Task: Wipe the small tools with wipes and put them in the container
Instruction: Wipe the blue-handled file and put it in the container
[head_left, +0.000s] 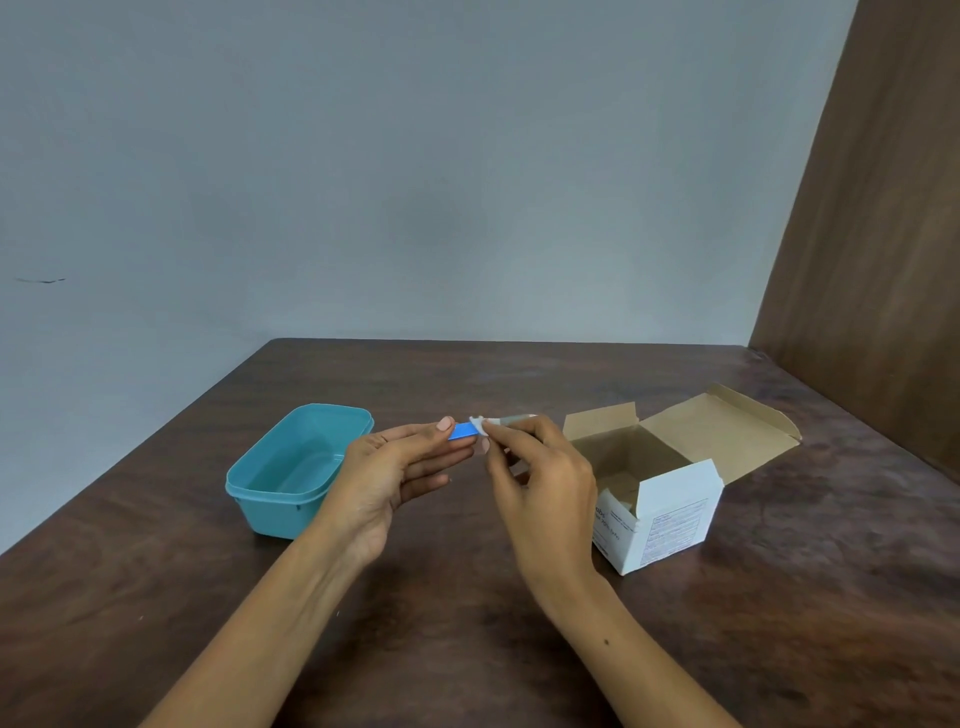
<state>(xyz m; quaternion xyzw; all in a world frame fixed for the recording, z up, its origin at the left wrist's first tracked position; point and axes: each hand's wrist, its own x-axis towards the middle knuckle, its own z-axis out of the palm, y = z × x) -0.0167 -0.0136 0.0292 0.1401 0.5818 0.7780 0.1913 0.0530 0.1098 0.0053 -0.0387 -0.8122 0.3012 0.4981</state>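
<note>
Both hands are occupied: a blue tool (464, 431) is pinched by the left hand (395, 467), a wipe (479, 423) by the right hand (540, 467); a loose pinch could drop the tool short of the container (260, 499).

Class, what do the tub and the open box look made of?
Tub: likely plastic, teal, smooth with a soft sheen and a moulded rim. Box: card, white and printed outside, dull brown inside, with folded flaps.

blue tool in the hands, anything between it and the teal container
Nothing visible. The small blue flat tool is pinched by the left hand just right of the open teal plastic container, while the right hand holds a white wipe against it.
</note>
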